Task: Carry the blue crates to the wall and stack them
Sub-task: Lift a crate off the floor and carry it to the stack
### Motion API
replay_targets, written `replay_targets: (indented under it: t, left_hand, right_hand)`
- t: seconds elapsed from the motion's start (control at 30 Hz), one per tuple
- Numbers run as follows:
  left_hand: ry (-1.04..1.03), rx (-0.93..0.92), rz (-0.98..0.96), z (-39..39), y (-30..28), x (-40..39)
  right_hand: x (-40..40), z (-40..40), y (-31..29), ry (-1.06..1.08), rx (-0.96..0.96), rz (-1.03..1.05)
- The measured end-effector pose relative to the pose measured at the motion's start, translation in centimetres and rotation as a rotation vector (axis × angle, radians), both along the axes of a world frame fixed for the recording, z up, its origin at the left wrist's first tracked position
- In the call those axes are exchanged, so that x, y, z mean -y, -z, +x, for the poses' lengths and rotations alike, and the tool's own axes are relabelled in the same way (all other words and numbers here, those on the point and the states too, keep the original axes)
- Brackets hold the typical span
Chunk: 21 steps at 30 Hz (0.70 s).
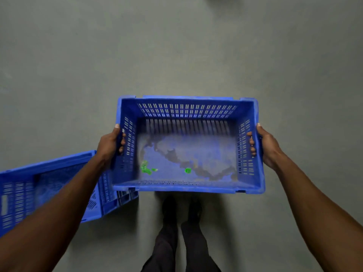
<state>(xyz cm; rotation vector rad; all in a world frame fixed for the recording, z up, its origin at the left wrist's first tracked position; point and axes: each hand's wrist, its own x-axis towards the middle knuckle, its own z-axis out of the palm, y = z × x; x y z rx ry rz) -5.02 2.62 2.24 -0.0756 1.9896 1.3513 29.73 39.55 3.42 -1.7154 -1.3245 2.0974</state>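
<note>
I hold a blue slotted crate [188, 107] in the air in front of me, above my feet. My left hand [109, 146] grips its left end wall, fingers through the handle slot. On the opposite end wall my right hand [265, 148] grips the same way. The crate's floor is dusty, with grey stains and a few small green scraps [146, 168]. A second blue crate [23, 183] stands on the floor at the lower left, partly hidden by my left forearm. No wall is in view.
Grey concrete floor [176, 46] fills the view ahead and on both sides. My dark trouser legs and shoes [182, 213] show below the held crate. A dark shape barely shows at the top right edge.
</note>
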Motion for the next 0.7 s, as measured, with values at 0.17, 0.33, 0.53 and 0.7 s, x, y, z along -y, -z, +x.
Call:
replay_targets:
  t: [0.17,0.33,0.53,0.7]
  left_hand:
    - [-0.036,-0.035,0.059,1.2,-10.9,0.2]
    - [-0.034,-0.015,0.057,2.7,-18.0,0.2]
    - [0.088,-0.064,0.039,2.9,-21.0,-0.6]
    - [0.284,-0.077,0.138,2.7,-22.8,-2.4]
  right_hand:
    - [0.7,1.8,-10.3,0.021,-0.133,0.052]
    - [1.7,3.5,-16.5,0.006,-0.165,0.096]
    - [3.3,6.2,-19.4,0.066,-0.144,0.155]
    - [5.7,10.0,-20.8,0.225,-0.112,0.202]
